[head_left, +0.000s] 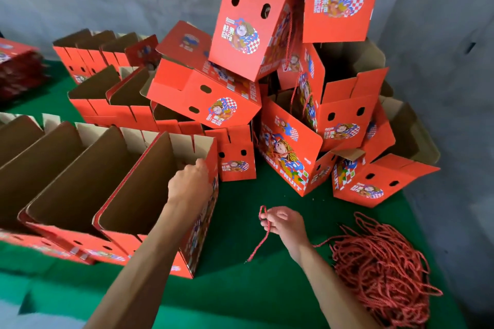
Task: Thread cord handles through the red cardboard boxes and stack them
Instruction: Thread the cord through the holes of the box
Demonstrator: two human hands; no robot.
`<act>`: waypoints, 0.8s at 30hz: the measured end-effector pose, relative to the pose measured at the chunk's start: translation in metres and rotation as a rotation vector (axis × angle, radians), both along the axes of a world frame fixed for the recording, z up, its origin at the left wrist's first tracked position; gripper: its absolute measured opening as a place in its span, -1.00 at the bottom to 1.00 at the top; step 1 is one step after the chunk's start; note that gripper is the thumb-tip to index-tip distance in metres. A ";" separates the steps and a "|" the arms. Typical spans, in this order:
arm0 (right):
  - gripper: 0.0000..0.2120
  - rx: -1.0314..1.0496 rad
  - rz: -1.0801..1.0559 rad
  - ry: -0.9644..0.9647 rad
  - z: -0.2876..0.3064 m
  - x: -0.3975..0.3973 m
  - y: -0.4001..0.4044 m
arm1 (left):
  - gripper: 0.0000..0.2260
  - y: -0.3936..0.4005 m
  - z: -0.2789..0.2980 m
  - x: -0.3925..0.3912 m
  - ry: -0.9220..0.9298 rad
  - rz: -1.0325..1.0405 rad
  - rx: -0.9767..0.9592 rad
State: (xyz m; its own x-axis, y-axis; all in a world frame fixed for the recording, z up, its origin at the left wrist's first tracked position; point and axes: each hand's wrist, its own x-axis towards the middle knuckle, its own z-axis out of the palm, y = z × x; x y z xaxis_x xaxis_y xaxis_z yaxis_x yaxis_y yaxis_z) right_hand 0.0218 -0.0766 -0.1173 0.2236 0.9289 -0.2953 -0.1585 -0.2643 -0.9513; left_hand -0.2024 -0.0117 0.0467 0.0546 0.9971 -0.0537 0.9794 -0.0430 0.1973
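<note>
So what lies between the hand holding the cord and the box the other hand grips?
Only bare green table cover, in the head view; the held cord dangles from the right hand, clear of the box.

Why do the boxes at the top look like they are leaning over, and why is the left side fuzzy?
Head view: the wide-angle lens bends the edges, so the tall stack of red cardboard boxes seems to tilt; the flat red pile at far left is blurred, as is the bottom left corner; the light is soft and even, with no glare and faint shadows on the green table cover.
</note>
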 end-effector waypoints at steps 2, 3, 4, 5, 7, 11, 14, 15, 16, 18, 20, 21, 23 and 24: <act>-0.89 -0.028 -0.014 0.106 0.001 0.004 -0.003 | -0.77 -0.005 0.001 0.008 -0.023 -0.047 0.006; -0.86 -0.047 -0.024 0.152 0.001 0.006 -0.006 | -0.76 -0.007 0.002 0.014 -0.047 -0.067 0.004; -0.84 -0.060 -0.036 0.196 0.000 0.009 -0.010 | -0.76 -0.010 0.002 0.020 -0.071 -0.086 -0.002; -0.83 -0.064 -0.052 0.238 -0.001 0.012 -0.014 | -0.77 -0.012 0.002 0.027 -0.093 -0.104 -0.014; -0.84 -0.072 -0.119 0.302 -0.004 0.019 -0.020 | -0.79 -0.017 0.002 0.042 -0.126 -0.133 -0.051; -0.79 -0.183 -0.361 0.208 -0.023 0.035 -0.027 | -0.75 -0.030 0.001 0.066 -0.154 -0.202 -0.119; -0.63 -0.268 -0.241 -0.514 -0.047 0.050 -0.042 | -0.69 -0.034 -0.002 0.078 -0.161 -0.227 -0.145; -0.64 -0.237 -0.174 -0.750 -0.053 0.053 -0.048 | -0.68 -0.034 -0.003 0.082 -0.162 -0.229 -0.153; -0.67 -0.183 -0.106 -0.920 -0.056 0.055 -0.054 | -0.67 -0.035 -0.005 0.086 -0.162 -0.227 -0.160; -0.76 -0.110 0.109 -1.076 -0.060 0.051 -0.061 | -0.63 -0.035 -0.008 0.094 -0.139 -0.207 -0.164; -0.76 -0.132 0.369 -1.109 -0.064 0.039 -0.061 | -0.59 -0.035 -0.010 0.098 -0.102 -0.180 -0.168; -0.73 -0.140 0.451 -1.156 -0.067 0.032 -0.060 | -0.59 -0.034 -0.012 0.099 -0.104 -0.169 -0.184; -0.65 -0.158 0.531 -1.258 -0.075 0.019 -0.057 | -0.62 -0.031 -0.014 0.097 -0.160 -0.159 -0.247; -0.63 -0.164 0.549 -1.299 -0.077 0.014 -0.056 | -0.64 -0.029 -0.014 0.094 -0.212 -0.160 -0.284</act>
State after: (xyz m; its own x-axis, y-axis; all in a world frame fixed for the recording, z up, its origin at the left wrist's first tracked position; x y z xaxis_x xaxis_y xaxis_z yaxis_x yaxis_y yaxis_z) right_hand 0.0360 -0.1327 -0.1939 0.0426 0.9610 -0.2732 0.9481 -0.1251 -0.2922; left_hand -0.1081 -0.0411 0.0330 0.2481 0.9222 -0.2968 0.9009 -0.1069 0.4207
